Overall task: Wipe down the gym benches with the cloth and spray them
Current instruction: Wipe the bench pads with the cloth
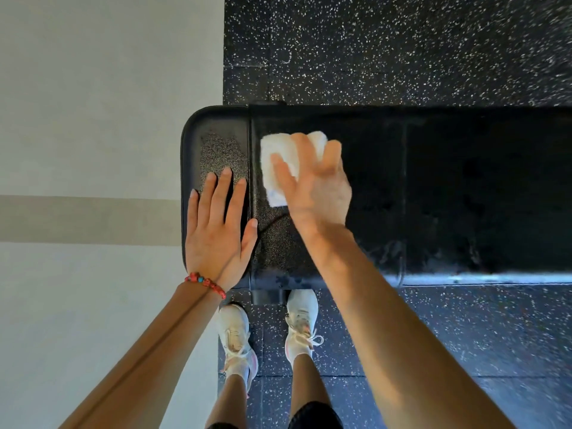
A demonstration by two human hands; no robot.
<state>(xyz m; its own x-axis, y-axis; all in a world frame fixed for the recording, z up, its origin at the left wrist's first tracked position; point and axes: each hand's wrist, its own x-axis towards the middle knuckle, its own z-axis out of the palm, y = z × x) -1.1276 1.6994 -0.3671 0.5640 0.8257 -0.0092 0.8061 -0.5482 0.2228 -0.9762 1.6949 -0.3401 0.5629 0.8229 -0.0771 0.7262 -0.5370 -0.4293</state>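
Note:
A black padded gym bench (448, 193) runs across the view from the centre to the right edge. On its left part lies a folded white cloth (280, 162). My right hand (315, 184) presses flat on the cloth with straight, spread fingers, covering its right half. My left hand (218, 224) rests flat, fingers straight, on the bench's rounded left end pad (213, 131). A red bead bracelet sits on my left wrist. No spray bottle is in view.
Black speckled rubber flooring (387, 48) lies behind and in front of the bench. A pale smooth floor (93, 119) borders the bench's left end. My feet in white sneakers (301, 320) stand close against the bench's near side.

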